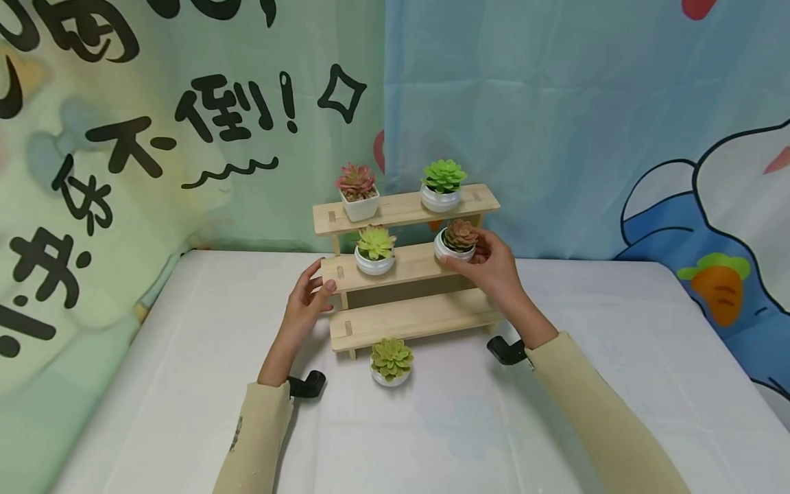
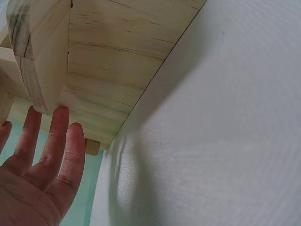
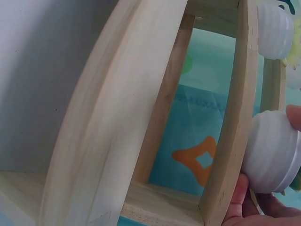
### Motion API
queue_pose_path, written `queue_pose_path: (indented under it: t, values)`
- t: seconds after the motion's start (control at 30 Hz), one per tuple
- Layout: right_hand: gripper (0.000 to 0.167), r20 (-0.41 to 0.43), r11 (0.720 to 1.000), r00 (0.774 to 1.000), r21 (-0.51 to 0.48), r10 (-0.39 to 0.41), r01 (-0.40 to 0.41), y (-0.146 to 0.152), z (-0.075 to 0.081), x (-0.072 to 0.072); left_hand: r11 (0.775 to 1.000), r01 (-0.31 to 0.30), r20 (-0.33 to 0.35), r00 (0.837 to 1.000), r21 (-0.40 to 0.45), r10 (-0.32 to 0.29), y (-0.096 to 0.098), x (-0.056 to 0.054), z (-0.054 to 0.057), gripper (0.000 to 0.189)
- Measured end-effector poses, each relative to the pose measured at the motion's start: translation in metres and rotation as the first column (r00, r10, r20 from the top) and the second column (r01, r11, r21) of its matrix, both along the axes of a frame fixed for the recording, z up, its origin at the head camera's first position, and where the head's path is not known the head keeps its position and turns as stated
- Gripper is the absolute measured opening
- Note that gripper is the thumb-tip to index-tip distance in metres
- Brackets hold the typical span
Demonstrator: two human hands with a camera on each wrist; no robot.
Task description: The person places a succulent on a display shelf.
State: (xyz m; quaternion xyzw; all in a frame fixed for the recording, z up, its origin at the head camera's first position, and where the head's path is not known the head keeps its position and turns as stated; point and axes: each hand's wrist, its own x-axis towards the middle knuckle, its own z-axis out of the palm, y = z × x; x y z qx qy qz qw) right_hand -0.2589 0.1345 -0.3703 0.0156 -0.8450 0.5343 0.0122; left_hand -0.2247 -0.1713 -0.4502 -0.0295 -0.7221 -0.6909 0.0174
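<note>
A three-tier wooden shelf stand [image 1: 410,315] stands on the table. My right hand [image 1: 494,267] holds a white round pot with a brownish-red succulent [image 1: 459,237] at the right end of the middle tier, thumb on its near side. In the right wrist view, the white pot [image 3: 270,153] sits against the board's edge. At the left end of the middle tier, my left hand [image 1: 304,296] touches the board with its fingertips. Its fingers [image 2: 55,141] look nearly straight in the left wrist view.
On the top tier are a pink succulent [image 1: 358,192] and a green succulent [image 1: 443,185]. A yellow-green succulent [image 1: 375,250] occupies the middle tier's left part. Another green potted succulent [image 1: 391,361] stands on the white table [image 1: 432,439] before the stand. Printed cloth [image 1: 555,103] hangs behind.
</note>
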Motion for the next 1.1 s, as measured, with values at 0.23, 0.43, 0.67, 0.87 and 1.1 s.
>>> queue_pose_path:
  t: [0.23, 0.43, 0.67, 0.87, 1.1]
  values:
    - [0.075, -0.003, 0.999, 1.000, 0.048, 0.018, -0.018, 0.000, 0.001, 0.001, 1.000, -0.004, -0.013, 1.000, 0.000, 0.004, 0.000, 0.000, -0.001, 0.054]
    - [0.073, -0.018, 0.997, 0.999, 0.064, 0.035, -0.034, 0.000, 0.001, 0.000, 1.000, -0.003, 0.002, 1.000, 0.005, 0.003, 0.000, 0.000, -0.002, 0.054]
    - [0.074, -0.019, 0.995, 0.999, 0.088, 0.046, -0.044, 0.000, -0.002, 0.001, 1.000, 0.005, 0.011, 1.000, 0.002, -0.005, 0.000, 0.003, -0.003, 0.055]
    - [0.077, -0.049, 0.991, 0.996, 0.119, 0.075, -0.068, 0.002, -0.007, 0.005, 1.000, 0.008, 0.009, 1.000, 0.010, -0.008, 0.001, 0.005, -0.004, 0.055]
    - [0.077, -0.084, 0.993, 0.992, 0.083, 0.095, -0.088, 0.007, -0.006, 0.015, 1.000, 0.014, 0.001, 1.000, 0.003, -0.014, -0.001, 0.000, -0.002, 0.056]
